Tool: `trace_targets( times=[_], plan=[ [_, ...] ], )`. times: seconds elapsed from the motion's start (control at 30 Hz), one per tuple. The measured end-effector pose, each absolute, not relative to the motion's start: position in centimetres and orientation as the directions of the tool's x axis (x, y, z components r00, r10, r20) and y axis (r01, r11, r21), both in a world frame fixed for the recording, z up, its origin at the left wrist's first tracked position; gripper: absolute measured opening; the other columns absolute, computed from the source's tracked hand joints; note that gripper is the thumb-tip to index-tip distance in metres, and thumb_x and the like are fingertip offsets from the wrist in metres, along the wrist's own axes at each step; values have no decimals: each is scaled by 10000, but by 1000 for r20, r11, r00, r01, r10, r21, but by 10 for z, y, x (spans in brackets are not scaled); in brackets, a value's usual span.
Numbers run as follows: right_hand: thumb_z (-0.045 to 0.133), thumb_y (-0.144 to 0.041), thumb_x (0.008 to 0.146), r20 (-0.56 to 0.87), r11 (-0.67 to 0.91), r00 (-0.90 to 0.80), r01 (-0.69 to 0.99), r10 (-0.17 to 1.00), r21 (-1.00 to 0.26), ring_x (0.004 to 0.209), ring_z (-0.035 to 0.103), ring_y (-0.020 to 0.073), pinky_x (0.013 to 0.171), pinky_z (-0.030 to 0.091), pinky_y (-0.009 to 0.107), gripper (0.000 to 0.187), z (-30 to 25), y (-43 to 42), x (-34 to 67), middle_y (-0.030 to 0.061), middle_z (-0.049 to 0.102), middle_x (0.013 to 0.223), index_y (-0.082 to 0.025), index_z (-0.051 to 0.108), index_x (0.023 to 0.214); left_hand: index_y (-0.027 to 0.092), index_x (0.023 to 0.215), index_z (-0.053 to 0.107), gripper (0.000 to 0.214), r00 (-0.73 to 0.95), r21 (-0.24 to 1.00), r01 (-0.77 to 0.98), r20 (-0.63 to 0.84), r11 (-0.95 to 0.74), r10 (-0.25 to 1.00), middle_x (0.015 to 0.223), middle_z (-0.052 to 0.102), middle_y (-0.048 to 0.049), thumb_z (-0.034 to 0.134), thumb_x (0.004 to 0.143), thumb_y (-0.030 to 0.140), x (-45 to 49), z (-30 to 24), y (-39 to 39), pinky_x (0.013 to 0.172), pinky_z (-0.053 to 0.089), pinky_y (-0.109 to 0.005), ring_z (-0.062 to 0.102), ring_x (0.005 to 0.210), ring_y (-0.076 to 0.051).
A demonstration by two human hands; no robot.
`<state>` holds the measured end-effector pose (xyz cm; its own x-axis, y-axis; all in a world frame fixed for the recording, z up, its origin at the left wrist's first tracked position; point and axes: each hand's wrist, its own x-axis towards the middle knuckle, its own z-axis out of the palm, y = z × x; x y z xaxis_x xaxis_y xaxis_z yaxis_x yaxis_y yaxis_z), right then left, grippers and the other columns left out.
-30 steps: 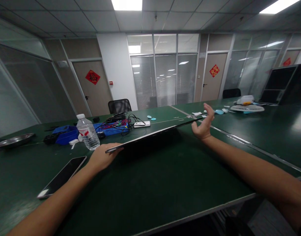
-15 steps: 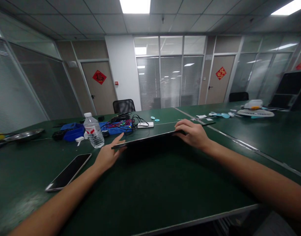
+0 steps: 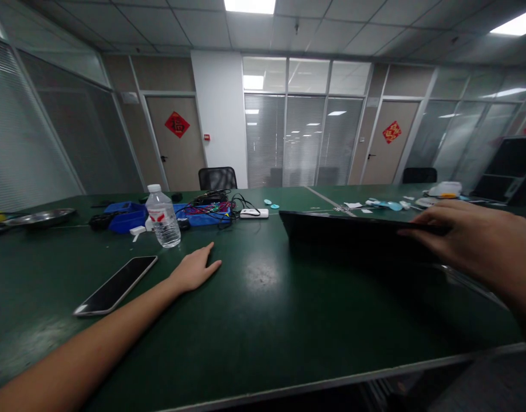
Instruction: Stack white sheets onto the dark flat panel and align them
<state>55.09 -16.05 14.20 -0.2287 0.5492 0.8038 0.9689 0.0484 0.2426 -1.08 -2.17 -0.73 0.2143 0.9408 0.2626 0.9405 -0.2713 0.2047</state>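
two hands in view. right hand (image 3: 481, 240): thumb and fingers closed on one dark flat panel (image 3: 348, 236), pinched at its right end. panel is tilted above the table (image 3: 263, 337), right of center. left hand (image 3: 194, 270): holds nothing, thumb and index finger spread apart, low over the table; can't tell if it's touching.

counts: one phone-like slab (image 3: 117, 286), dark screen, lying left of the left hand. one clear bottle (image 3: 163, 223), upright, white cap, beyond that hand. two blue trays, left one (image 3: 129, 220) and right one (image 3: 206, 214), the right full of tangled wires (image 3: 213, 201). one white power strip (image 3: 254, 213) beside it. two light blue discs (image 3: 272, 204). one metal pan (image 3: 43, 217) far left. two black chairs (image 3: 217, 178) behind the table.

in the way: panel blocks part of the tabletop; right hand covers the panel's right end. bottle stands partly in front of the trays. white fan-like item (image 3: 445, 191) partly hidden by the right hand.

writing: left door sign (image 3: 177, 124), red diamond, reads 福. second red sign (image 3: 391, 132), gold characters too small. bottle label (image 3: 158, 218) has red marks, unreadable.
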Motion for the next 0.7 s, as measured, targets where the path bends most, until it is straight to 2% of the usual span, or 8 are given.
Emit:
trace_targets(
  times=[0.07,0.13,0.2,0.3,0.47,0.6,0.7],
  plan=[
    [254,-985,755,785,-38,-169,971,596,238,600,556,242,465,283,347,839,134,-159,576,110,732,908,-329,756,895,76,1568,378,894,209,189,946,261,-262,942,1537,514,-219,406,917,688,-9,-5,-23,1151,405,-476,527,1391,-365],
    [376,-955,743,733,-132,-75,966,676,222,572,560,249,449,265,333,750,127,-153,595,112,735,862,-349,780,919,83,1564,388,886,199,179,952,247,-247,948,1531,524,-210,401,915,686,-8,-3,-24,1144,413,-473,536,1383,-363],
    [455,-824,809,663,-235,34,947,748,217,621,611,281,457,305,342,594,123,-147,606,97,745,878,-363,787,981,76,1563,387,884,190,170,958,227,-231,955,1536,520,-208,398,915,678,-6,-1,-25,1150,409,-475,533,1384,-360],
    [397,-626,928,601,-334,118,906,790,261,773,675,329,533,393,382,495,120,-135,611,86,753,1023,-350,762,1116,63,1563,380,878,182,155,964,205,-215,962,1551,503,-202,388,921,662,-4,0,-26,1166,395,-464,522,1396,-346],
    [310,-555,1001,506,-282,87,903,858,324,860,688,341,596,414,394,516,117,-108,615,112,740,1066,-286,717,1169,76,1552,409,878,186,159,962,216,-223,959,1538,524,-191,401,918,682,-5,-1,-24,1150,418,-446,542,1379,-342],
    [326,-444,1024,402,-219,67,914,913,343,873,691,331,613,405,378,444,109,-89,615,145,733,1091,-248,684,1199,66,1552,408,884,193,168,958,223,-233,956,1537,523,-195,400,920,684,-7,-3,-22,1158,409,-459,536,1382,-348],
    [340,-402,1030,382,-190,45,918,923,349,851,691,323,609,394,368,416,103,-81,611,163,725,1114,-241,605,1308,52,1553,398,890,199,169,957,217,-238,956,1539,516,-206,392,925,683,-7,-3,-22,1159,404,-475,532,1382,-356]
  ],
)
